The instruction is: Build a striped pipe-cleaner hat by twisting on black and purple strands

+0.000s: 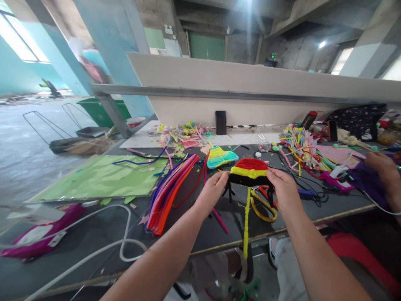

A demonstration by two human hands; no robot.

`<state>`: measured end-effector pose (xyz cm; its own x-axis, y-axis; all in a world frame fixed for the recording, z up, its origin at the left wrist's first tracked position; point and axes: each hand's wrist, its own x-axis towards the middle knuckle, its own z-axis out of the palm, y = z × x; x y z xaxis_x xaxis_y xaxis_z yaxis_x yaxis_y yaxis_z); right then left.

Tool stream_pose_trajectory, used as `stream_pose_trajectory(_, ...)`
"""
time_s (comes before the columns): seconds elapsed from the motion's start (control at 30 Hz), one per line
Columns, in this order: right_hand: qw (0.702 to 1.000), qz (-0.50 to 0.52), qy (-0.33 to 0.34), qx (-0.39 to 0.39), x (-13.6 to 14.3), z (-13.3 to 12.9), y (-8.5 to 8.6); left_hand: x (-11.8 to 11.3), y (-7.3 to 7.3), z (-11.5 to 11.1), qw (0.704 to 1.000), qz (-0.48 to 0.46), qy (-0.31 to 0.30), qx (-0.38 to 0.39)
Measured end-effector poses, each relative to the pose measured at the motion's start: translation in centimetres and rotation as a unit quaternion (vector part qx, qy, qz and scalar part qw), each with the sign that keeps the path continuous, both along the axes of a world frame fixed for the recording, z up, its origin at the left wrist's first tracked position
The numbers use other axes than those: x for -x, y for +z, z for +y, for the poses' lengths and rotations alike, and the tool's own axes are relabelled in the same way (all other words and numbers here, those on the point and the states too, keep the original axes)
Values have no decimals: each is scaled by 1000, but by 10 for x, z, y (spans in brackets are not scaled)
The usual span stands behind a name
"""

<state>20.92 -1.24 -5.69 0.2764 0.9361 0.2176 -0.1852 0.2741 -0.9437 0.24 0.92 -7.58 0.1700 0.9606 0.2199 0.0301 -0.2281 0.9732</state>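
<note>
A half-round pipe-cleaner piece (249, 172) with red, yellow and black bands is held up over the front of the table. My left hand (214, 188) pinches its left end, and my right hand (284, 190) grips the right end. From its lower edge hangs a long yellow pipe cleaner (246, 225), with short black strands at the sides. Just behind lies a second pipe-cleaner piece (221, 157) in yellow and turquoise. A bundle of pipe cleaners (172, 194), purple, pink, red and orange, rests left of my left hand. Below my right hand curves a yellow loop (266, 213).
Magenta glue guns (46, 234) with white cables lie at the left and right. A green sheet (103, 177) covers the left side. Behind stand a phone (221, 122) and a white panel (250, 79). Another person's hand (384, 169) is at the far right.
</note>
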Motion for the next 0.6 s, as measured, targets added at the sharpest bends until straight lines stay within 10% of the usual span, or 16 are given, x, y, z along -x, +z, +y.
stream_pose_trajectory(0.33, 992, 48, 61, 97, 0, 1, -5, 1, 2, 2, 982, -181, 34, 28)
stream_pose_trajectory(0.6, 969, -245, 0, 25, 0, -9, -6, 1, 3, 2, 974, -215, 47, 49)
